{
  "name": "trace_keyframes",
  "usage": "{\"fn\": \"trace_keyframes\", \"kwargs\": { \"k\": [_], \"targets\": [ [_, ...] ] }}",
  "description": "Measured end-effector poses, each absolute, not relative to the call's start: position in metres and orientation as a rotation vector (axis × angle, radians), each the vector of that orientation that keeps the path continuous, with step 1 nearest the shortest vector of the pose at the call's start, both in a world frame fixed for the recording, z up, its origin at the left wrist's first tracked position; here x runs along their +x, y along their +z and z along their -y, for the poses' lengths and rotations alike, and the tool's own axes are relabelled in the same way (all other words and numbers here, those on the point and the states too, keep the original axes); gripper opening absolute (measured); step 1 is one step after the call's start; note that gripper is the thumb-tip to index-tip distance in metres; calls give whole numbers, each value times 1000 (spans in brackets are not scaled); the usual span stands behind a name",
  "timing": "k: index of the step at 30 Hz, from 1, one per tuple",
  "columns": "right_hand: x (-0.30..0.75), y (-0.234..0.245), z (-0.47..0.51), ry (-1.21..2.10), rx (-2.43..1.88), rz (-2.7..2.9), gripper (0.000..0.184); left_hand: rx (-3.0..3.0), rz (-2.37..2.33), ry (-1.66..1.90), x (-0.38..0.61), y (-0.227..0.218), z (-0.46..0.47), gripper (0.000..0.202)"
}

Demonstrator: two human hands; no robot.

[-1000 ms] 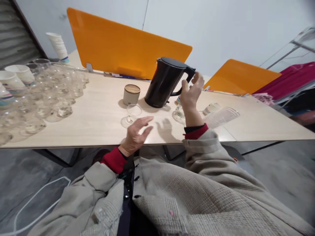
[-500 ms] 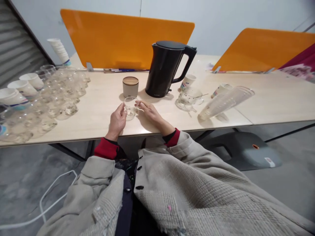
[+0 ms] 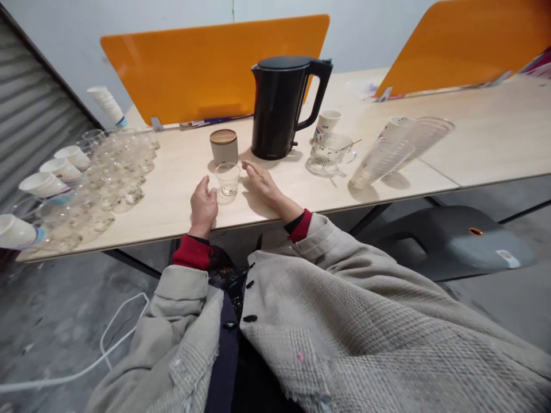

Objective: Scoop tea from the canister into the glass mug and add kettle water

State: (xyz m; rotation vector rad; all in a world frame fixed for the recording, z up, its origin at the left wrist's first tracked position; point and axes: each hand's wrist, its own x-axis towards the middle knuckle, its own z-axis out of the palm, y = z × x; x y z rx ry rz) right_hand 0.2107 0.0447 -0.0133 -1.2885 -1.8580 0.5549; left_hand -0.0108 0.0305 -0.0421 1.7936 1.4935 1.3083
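Observation:
A small clear plastic cup (image 3: 227,180) stands upright on the pale wooden table (image 3: 172,189), between my two hands. My left hand (image 3: 203,206) rests on the table just left of the cup, fingers loosely curled and apart, a small gap from it. My right hand (image 3: 262,180) lies flat on the table just right of the cup, fingers stretched out, holding nothing. Behind the cup stand a grey jar with a wooden lid (image 3: 223,146) and a black electric kettle (image 3: 279,106).
Many clear cups (image 3: 112,178) and paper cups (image 3: 51,172) crowd the table's left end. To the right lie a glass cup with a spoon (image 3: 329,152), a paper cup (image 3: 327,123) and a toppled stack of clear cups (image 3: 387,155). Orange dividers (image 3: 206,63) stand behind. A white cable (image 3: 107,344) runs along the floor.
My right hand came away from the kettle handle down to the table beside the cup. Both hands closed in on the cup, then eased slightly off it. The view shifted.

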Motion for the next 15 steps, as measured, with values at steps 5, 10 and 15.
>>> {"fn": "trace_keyframes", "kwargs": {
  "k": [5, 10, 15],
  "targets": [
    [216, -16, -52, 323, -1610, 1915, 66, 2039, -1779, 1134, -24, -35, -33, 60],
    [210, -23, -43, 177, -1811, 2053, 60, 2193, -1870, 738, -22, -30, -27, 66],
    [205, -24, -34, 163, -1812, 2155, 57, 2302, -1885, 575, -15, -27, -21, 63]
  ]
}}
